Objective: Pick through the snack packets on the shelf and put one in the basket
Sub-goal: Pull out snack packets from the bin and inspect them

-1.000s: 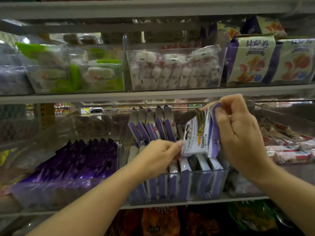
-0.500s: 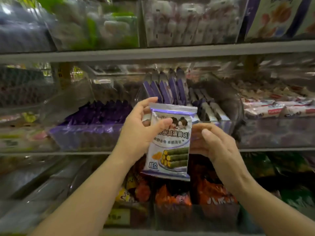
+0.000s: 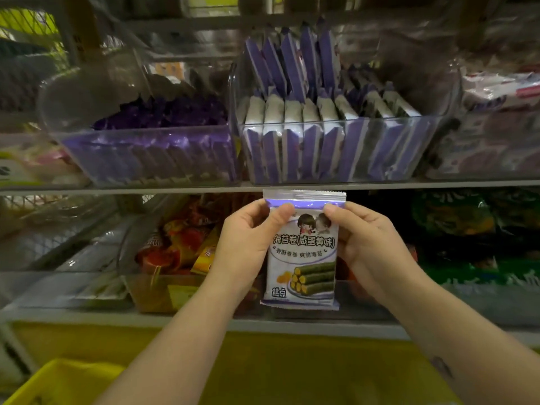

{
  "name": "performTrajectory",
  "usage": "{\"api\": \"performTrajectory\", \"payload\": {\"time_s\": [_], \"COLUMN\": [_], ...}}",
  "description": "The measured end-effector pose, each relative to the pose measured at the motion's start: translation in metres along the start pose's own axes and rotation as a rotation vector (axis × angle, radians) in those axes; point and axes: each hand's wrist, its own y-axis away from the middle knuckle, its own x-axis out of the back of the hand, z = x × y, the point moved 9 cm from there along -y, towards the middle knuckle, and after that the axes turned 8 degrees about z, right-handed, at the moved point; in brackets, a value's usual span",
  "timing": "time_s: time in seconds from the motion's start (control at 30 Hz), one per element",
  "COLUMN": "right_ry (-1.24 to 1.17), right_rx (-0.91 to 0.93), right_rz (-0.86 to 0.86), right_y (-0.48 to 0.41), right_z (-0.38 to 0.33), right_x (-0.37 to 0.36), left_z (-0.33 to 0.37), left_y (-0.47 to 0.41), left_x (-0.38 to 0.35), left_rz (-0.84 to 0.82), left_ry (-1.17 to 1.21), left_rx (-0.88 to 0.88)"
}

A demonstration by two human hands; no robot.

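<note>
A white and purple snack packet (image 3: 304,258) with green rolls printed on it hangs upright in front of the lower shelf. My left hand (image 3: 248,244) pinches its upper left edge, thumb on the front. My right hand (image 3: 368,247) pinches its upper right edge the same way. Above it, a clear bin (image 3: 336,150) on the shelf holds several matching packets standing on edge. A corner of the yellow basket (image 3: 61,381) shows at the bottom left, below and left of my hands.
A second clear bin (image 3: 146,153) with dark purple packets sits left of the first. Red and orange snack bags (image 3: 178,247) fill a bin on the lower shelf behind my left hand, with green bags (image 3: 467,229) to the right. A grey shelf edge (image 3: 117,188) runs across the view.
The packet came out of the bin and down below the shelf edge. Both hands now hold it by the top, front facing me. The view tilted down and the yellow basket appeared.
</note>
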Motion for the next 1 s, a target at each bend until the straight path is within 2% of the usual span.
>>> {"api": "performTrajectory", "payload": {"time_s": [0.23, 0.47, 0.73, 0.87, 1.0], "right_ry": [0.027, 0.117, 0.139, 0.170, 0.301], "right_rx": [-0.136, -0.133, -0.053, -0.102, -0.357], "right_rz": [0.068, 0.099, 0.023, -0.126, -0.390], "right_y": [-0.003, -0.003, -0.004, -0.001, 0.017], "right_z": [0.039, 0.048, 0.047, 0.047, 0.065], "right_x": [0.009, 0.015, 0.014, 0.006, -0.004], "left_z": [-0.036, -0.050, -0.056, -0.056, -0.052], "left_y": [0.000, 0.003, 0.002, -0.001, -0.004], "left_x": [0.011, 0.016, 0.016, 0.021, 0.029], "left_rz": [-0.023, 0.022, -0.015, 0.023, 0.075], "left_ry": [-0.035, 0.039, 0.049, 0.041, 0.056], "left_rx": [0.196, 0.308, 0.324, 0.311, 0.316]}}
